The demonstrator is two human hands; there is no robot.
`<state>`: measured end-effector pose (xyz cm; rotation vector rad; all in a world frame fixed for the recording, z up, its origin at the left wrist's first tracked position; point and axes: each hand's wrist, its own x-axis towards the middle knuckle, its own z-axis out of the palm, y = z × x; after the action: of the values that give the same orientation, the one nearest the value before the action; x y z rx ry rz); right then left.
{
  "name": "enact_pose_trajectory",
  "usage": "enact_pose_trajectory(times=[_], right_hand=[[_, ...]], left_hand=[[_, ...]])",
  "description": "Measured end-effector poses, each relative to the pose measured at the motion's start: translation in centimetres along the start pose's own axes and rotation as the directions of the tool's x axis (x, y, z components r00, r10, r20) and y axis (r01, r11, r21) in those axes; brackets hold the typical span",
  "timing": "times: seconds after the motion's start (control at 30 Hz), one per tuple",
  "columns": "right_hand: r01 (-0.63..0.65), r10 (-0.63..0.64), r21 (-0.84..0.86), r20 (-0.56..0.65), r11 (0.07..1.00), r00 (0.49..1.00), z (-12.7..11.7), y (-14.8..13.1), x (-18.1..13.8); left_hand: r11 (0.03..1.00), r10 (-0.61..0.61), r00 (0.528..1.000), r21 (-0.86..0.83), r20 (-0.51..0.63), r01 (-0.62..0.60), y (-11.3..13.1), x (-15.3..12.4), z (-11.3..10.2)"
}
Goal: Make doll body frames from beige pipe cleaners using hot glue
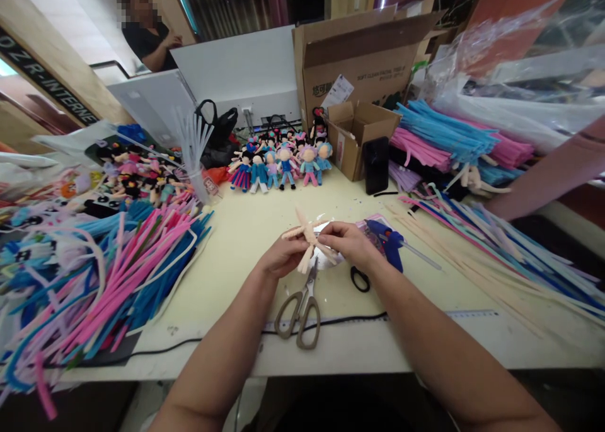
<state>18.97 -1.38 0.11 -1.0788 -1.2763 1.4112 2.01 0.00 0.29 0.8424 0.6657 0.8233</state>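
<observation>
Between my two hands is a beige pipe-cleaner doll body (309,234) with several limbs sticking out, raised a little above the table. My left hand (285,255) pinches it from the left side. On the right, the fingers of my right hand (348,241) are closed on one of its limbs. Just below lie scissors (302,312) with grey-brown handles, blades pointing toward the doll body. A blue glue gun (390,243) rests beyond my right wrist, and a black scissor handle loop (360,279) shows beside that wrist.
Finished dolls (283,167) stand in rows at the back. Pink and blue pipe cleaners (142,255) heap on the left; more pipe cleaners (510,249) spread on the right. A black phone (377,165) leans on a small carton (354,135). A black cable (189,342) crosses the front. A person (149,35) is behind.
</observation>
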Motion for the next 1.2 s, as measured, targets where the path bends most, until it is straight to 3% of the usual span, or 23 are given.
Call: enact_pose_trajectory(times=[0.27, 0.63, 0.8, 1.03, 1.2], right_hand=[[0.005, -0.007, 0.097, 0.016, 0.995, 1.000, 0.3, 0.1, 0.0], [0.109, -0.113, -0.128, -0.024, 0.986, 0.993, -0.1, 0.6, 0.1], [0.091, -0.100, -0.195, -0.033, 0.976, 0.994, -0.2, 0.8, 0.3], [0.020, -0.019, -0.044, 0.014, 0.999, 1.000, 0.0, 0.4, 0.1], [-0.017, 0.017, 0.011, 0.046, 1.000, 0.999, 0.2, -0.1, 0.0]], left_hand=[[1.000, 0.014, 1.000, 0.005, 0.027, -0.014, 0.0, 0.0, -0.2], [0.977, 0.049, 0.997, 0.208, -0.055, -0.036, -0.3, 0.3, -1.4], [0.977, 0.059, 0.996, 0.206, -0.064, -0.044, -0.2, 0.3, -1.1], [0.995, 0.010, 1.000, 0.098, -0.017, -0.008, -0.3, 0.1, -0.7], [0.994, 0.017, 1.000, 0.109, -0.006, -0.017, -0.6, 0.2, -1.0]])
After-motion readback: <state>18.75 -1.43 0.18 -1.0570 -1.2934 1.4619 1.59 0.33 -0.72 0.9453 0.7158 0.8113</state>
